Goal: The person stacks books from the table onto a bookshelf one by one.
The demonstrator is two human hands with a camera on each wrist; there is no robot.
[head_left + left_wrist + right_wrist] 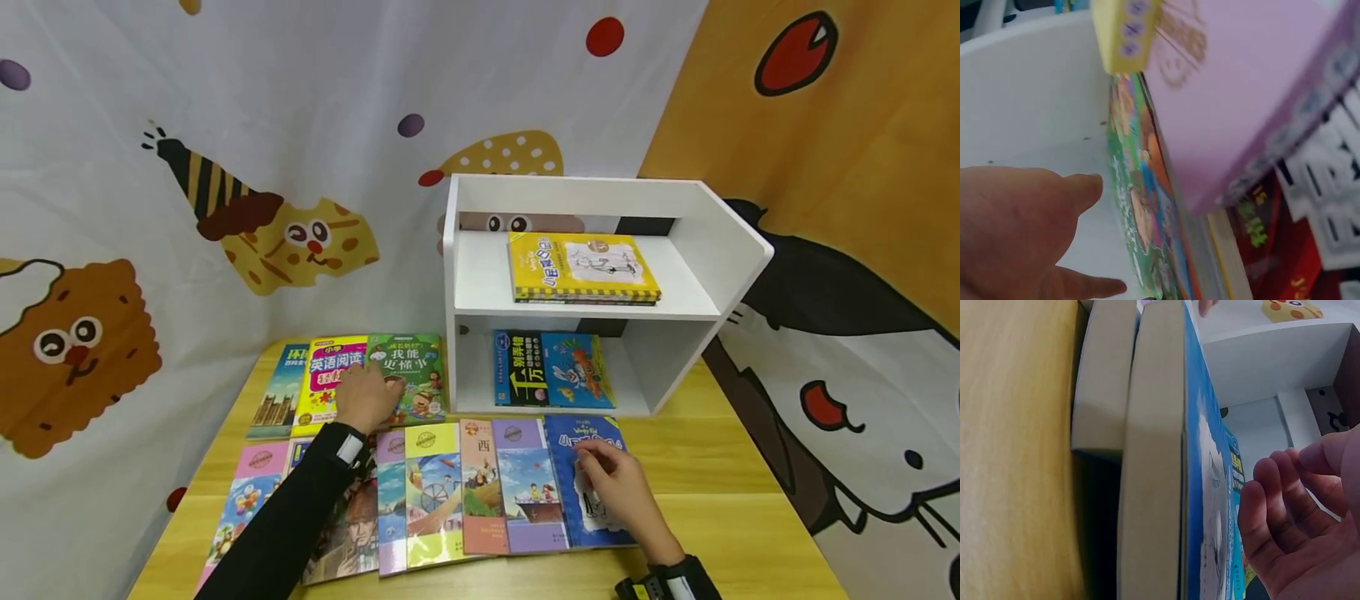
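In the head view my left hand (366, 398) reaches over the back row of books, its fingers at the border of a green book (420, 354) and a yellow-and-pink book (318, 383). The left wrist view has the thumb and a finger of that hand (1022, 231) stretched toward the green cover (1132, 212), with nothing between them. Above a blue book (564, 475) at the right end of the front row is my right hand (617, 492). Its fingers (1263, 506) are loosely bent and hold nothing in the right wrist view.
A white two-tier shelf (585, 310) stands at the back, with yellow books (577, 262) on top and a blue-and-black book (553, 367) below. Several overlapping books, including a purple one (532, 500) and a pink one (247, 492), line the wooden table (720, 500). A printed curtain hangs behind.
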